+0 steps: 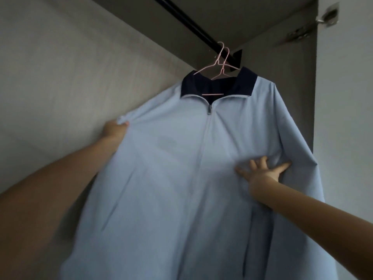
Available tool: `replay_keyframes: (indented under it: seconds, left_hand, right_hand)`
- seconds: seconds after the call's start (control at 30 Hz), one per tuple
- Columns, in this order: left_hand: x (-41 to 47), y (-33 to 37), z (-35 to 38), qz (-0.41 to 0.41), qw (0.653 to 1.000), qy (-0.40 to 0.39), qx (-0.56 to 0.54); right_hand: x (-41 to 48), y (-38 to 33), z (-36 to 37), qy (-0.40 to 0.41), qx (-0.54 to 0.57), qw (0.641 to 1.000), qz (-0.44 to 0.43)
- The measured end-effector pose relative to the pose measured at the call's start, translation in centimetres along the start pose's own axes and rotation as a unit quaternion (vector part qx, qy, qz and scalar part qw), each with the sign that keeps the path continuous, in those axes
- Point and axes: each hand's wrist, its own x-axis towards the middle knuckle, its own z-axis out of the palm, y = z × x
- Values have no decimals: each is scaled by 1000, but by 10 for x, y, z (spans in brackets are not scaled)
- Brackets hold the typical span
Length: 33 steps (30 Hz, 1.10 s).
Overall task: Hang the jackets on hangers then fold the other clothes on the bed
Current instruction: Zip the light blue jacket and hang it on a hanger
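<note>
Light-blue jacket (177,162), on pink hanger (213,94) over black rod (191,24); long axis runs downward, ahead of me; my left hand (115,131) grips its shoulder edge; my right hand (262,172), fingers spread flat, presses its front, nearer the zip.

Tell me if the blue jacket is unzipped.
No: the light blue jacket is zipped, its zipper pull just below the navy collar.

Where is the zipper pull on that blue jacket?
In the head view, the zipper pull sits upper centre on the light blue jacket, just below its navy collar.
</note>
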Motion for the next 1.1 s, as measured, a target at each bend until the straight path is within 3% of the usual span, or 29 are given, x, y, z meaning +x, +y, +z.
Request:
replay_keyframes:
  seconds: [0.1,0.23,0.3,0.37,0.4,0.43,0.47,0.57,0.63,0.77,0.87,1.0,1.07,1.1]
  left_hand:
    - [26,-4,-21,54,989,93,100]
    - [3,-31,3,19,957,84,276]
    - [-25,-54,17,165,920,101,342]
    - [-60,-77,31,386,839,10,383]
    - [-78,-87,37,441,790,-73,419]
    - [-95,-100,40,440,758,-150,457]
    - [-110,-112,39,397,743,-199,501]
    - [-145,-165,20,128,684,-327,640]
    - [-166,-193,4,35,690,-337,640]
    - [-244,-198,-28,7,600,-455,658]
    - [-331,-182,-69,-43,588,-511,626]
    - [-429,-153,-117,-79,571,-558,597]
    - [-490,-146,-147,-90,585,-539,599]
    - [-516,-144,-163,-79,600,-516,606]
  right_hand:
    - [10,-3,9,2,15,999,-32]
    - [17,-7,30,30,-9,999,-40]
    - [10,-9,33,32,-9,998,-51]
    - [-5,-17,39,24,-13,998,-62]
    - [-16,-24,42,28,-22,996,-78]
    - [-27,-30,49,32,-26,994,-99]
    - [-37,-34,60,36,-25,992,-118]
    - [-64,-31,105,-5,-69,980,-186]
    - [-71,-23,135,-6,-93,976,-196]
    - [-107,-25,155,-34,-61,971,-228]
    - [-169,-55,160,-143,65,939,-307]
    - [-242,-119,173,-168,224,855,-437]
    - [-287,-150,192,-192,278,799,-498]
    - [-306,-164,203,-194,294,787,-506]
